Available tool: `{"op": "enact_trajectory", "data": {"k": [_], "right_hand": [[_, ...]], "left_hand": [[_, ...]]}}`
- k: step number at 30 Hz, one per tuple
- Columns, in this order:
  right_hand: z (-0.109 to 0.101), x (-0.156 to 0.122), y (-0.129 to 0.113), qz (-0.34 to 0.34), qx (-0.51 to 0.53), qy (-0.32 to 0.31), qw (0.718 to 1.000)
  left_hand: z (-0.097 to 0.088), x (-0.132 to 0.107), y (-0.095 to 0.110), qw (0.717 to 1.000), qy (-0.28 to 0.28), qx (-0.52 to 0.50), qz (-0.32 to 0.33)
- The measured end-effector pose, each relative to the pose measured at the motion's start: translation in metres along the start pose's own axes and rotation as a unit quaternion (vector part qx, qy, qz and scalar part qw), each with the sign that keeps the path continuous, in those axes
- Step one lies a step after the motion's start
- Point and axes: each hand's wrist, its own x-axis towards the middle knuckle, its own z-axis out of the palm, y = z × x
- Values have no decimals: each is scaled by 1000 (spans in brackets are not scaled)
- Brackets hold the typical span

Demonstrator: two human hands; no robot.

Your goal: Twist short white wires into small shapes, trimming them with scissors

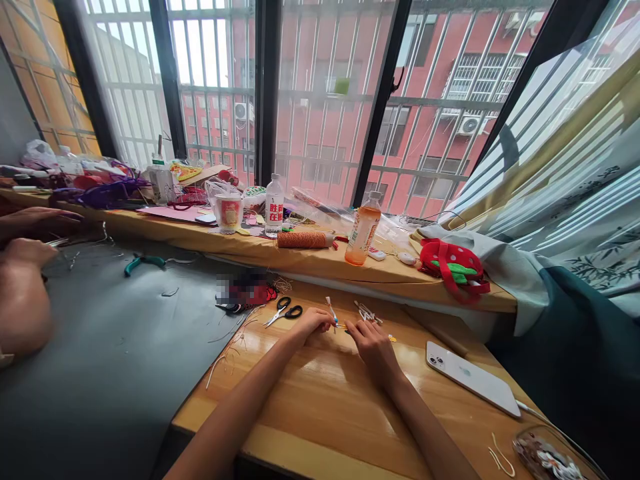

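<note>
My left hand (313, 325) rests on the wooden table (320, 400) with its fingers curled in a pinch on a thin stick (331, 312) that points upward. My right hand (369, 340) lies just to its right, fingers bent and pressed down on a small yellow piece (391, 338) at the same spot. What exactly sits between the fingertips is too small to make out. Black-handled scissors (283, 311) lie just left of my left hand. A small bundle of thin sticks (367, 311) lies just beyond my right hand.
A white phone (473, 377) lies at the right. On the sill stand an orange drink bottle (363, 231), a water bottle (274, 206), a twine spool (303, 240), a cup (229, 211) and a strawberry pouch (454, 264). Another person's hands (27, 253) work at the far left near green pliers (143, 262).
</note>
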Motion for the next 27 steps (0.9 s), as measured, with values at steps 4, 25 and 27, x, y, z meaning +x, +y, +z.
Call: {"op": "enact_trajectory", "data": {"k": [4,25,27], "right_hand": [[2,0,0,-16,-11,10,1000],[-3,3,9,8,141,-110,984],[-5,3,10,30,167,-137,976]], "left_hand": [[0,-2,2,1000,-1,11,-2],[9,4,-19,997,-25,-22,70],[11,3,-18,996,-19,-1,90]]}}
